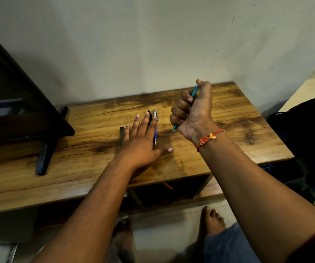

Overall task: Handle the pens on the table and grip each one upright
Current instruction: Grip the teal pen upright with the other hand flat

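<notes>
My right hand (194, 109) grips a teal pen (194, 93) in a fist above the wooden table (228, 130), tip pointing down and the top leaning away under my thumb. My left hand (143, 137) lies flat on the table with straight, spread fingers. Under and beside its fingers lie a blue and silver pen (155, 130), a black pen (149, 115) and another dark pen (122, 133) by the little finger. The hand hides parts of all of them.
A dark monitor (20, 103) on a black stand (44, 156) fills the table's left side. A wall rises right behind the table. A dark bag (308, 130) sits on the floor to the right. My bare feet stand below the table's front edge.
</notes>
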